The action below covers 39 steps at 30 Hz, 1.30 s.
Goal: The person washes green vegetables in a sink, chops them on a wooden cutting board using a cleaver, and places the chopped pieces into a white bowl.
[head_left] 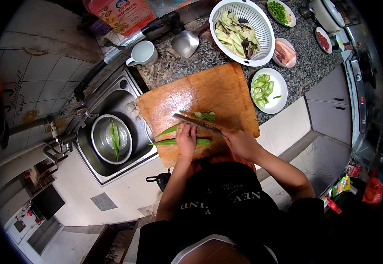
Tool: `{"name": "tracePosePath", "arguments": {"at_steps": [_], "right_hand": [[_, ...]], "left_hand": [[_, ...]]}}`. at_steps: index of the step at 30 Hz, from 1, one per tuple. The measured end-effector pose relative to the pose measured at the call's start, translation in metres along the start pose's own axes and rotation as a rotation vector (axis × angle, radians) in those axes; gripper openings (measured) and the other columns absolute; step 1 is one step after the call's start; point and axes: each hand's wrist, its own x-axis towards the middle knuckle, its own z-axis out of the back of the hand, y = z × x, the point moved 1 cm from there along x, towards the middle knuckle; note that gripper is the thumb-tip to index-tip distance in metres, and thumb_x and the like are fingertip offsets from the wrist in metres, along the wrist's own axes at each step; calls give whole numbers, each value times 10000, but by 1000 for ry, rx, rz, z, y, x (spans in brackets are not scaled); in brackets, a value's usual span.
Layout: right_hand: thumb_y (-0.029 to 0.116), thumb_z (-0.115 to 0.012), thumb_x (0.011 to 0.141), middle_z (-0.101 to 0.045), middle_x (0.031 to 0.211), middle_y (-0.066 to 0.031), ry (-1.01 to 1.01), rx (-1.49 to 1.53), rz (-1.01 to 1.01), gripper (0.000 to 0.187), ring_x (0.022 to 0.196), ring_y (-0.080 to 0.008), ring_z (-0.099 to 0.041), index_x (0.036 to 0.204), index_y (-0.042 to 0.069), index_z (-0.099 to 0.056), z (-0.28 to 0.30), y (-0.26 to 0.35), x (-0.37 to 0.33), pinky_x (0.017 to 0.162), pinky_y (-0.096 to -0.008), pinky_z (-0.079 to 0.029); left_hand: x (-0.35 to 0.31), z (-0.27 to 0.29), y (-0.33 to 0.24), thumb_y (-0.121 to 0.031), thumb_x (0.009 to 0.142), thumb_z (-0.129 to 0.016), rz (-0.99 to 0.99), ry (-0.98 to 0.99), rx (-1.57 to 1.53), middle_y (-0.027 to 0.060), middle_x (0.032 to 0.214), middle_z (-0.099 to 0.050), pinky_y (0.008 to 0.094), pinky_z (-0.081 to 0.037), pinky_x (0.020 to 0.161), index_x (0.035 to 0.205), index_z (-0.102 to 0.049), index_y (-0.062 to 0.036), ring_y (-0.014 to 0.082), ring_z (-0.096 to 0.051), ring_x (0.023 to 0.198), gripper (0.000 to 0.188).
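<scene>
My right hand [240, 143] is closed round the handle of a kitchen knife [198, 122], its blade slanting up and left over the wooden cutting board [191, 90]. My left hand [185, 137] presses closed fingers on a long, pointed green pod [168, 130] that looks like okra, right beside the blade. A second whole okra pod [203, 141] lies on the board, partly under my left hand. Past the blade sits a small pile of cut okra pieces [205, 115]. More cut okra [262, 88] rests on a white plate [281, 97] to the right of the board.
At left, a metal bowl [95, 143] with green pods stands in the sink [105, 172]. Beyond the board are a white mug [144, 53], a spatula [185, 43] and a colander [268, 40] of sliced eggplant. Small dishes with raw meat [284, 53] and chopped greens [278, 11] stand far right.
</scene>
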Motion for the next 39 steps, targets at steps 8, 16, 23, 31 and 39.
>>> {"name": "tracePosePath", "arguments": {"at_steps": [8, 16, 23, 31, 39], "right_hand": [[96, -415, 823, -608, 742, -185, 65, -95, 5, 159, 716, -391, -596, 943, 55, -512, -4, -6, -8, 599, -504, -463], [84, -420, 809, -615, 733, -194, 75, -138, 54, 174, 701, -388, -605, 956, 51, -508, -17, 4, 28, 601, -504, -469], [105, -422, 822, -608, 704, -194, 100, -140, 5, 162, 696, -402, -594, 953, 63, -507, -5, 4, 5, 617, -516, -462], [140, -433, 829, -612, 730, -198, 46, -84, 75, 233, 700, -397, -595, 1037, 82, -519, -23, 1, 36, 625, -518, -454], [201, -424, 868, -612, 733, -195, 180, -196, -149, 300, 701, -405, -594, 1153, 122, -476, 6, -2, -7, 625, -524, -453]], "left_hand": [[4, 24, 10, -2, 710, -651, -9, -7, 134, 117, 814, -550, 383, -447, 683, 764, -606, -18, 302, -521, 769, 72], [2, 23, 11, -19, 713, -667, -19, -49, 98, 123, 824, -567, 372, -448, 690, 774, -618, -15, 305, -526, 777, 78], [0, 23, 16, -22, 713, -661, -26, -27, 134, 108, 832, -572, 360, -455, 684, 771, -613, -23, 294, -534, 775, 75], [3, 17, 13, -18, 703, -659, -47, -23, 86, 116, 848, -574, 361, -458, 685, 778, -615, -27, 302, -537, 780, 87], [9, 1, 5, -35, 714, -661, -61, 64, 77, 113, 857, -576, 361, -464, 686, 780, -609, -27, 305, -545, 793, 85]]}}
